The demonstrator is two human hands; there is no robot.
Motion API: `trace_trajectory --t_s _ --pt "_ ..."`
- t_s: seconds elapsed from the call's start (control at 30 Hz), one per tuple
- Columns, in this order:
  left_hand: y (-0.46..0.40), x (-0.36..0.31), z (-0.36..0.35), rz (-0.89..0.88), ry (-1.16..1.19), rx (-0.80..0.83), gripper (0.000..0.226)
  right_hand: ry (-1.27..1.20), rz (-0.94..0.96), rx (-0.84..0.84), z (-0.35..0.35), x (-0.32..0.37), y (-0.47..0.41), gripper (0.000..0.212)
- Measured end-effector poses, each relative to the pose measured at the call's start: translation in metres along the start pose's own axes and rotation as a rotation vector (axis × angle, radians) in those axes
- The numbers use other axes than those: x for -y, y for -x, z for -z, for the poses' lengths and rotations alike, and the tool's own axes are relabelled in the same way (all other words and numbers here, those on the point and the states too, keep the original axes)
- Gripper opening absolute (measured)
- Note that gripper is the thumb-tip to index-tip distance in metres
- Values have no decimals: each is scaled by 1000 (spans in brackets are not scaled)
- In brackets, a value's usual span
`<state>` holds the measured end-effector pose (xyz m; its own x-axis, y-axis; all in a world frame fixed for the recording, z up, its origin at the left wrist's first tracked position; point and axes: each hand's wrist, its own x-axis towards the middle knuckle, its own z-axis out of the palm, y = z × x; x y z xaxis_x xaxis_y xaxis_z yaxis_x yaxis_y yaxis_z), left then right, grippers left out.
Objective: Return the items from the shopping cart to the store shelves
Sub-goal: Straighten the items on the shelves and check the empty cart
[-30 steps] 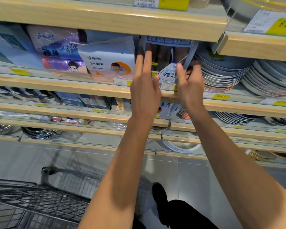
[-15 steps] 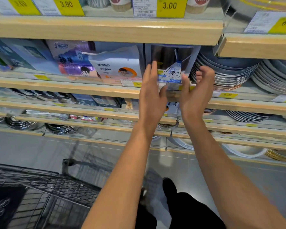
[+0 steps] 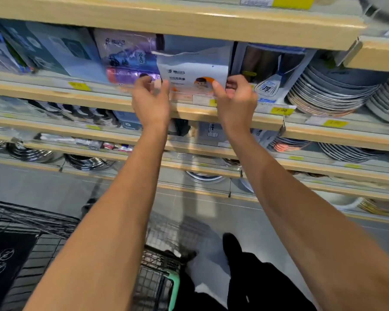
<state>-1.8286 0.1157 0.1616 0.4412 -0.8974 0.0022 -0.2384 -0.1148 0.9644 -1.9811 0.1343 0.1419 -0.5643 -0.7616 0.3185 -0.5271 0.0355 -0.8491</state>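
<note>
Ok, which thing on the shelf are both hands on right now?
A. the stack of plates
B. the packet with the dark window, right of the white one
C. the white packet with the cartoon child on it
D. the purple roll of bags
C: the left hand and right hand pinch the two lower side edges of the white packet, which stands between them.

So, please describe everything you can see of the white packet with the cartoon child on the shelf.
The white packet looks like soft, slightly creased plastic, with dark printed characters and a cartoon child on an orange patch. It stands upright at the shelf front, between a purple packet and a dark packet. The left hand pinches its left edge, the right hand its right edge.
</note>
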Motion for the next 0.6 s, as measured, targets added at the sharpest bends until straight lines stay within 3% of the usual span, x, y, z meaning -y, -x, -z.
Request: trace_trajectory --t_s 0.13,0.33,0.5,0.6 --pt "-8 1 10 -169 -105 135 27 46 0 -66 -11 11 7 40" --pt "-21 -14 5 -263 -119 116 26 139 -22 -90 -4 18 0 40" --pt "-43 -34 1 -320 -411 90 29 224 -125 -161 -9 34 -15 17" --pt "-59 -41 -5 -290 -607 111 29 350 -220 -145 -7 42 -27 22"
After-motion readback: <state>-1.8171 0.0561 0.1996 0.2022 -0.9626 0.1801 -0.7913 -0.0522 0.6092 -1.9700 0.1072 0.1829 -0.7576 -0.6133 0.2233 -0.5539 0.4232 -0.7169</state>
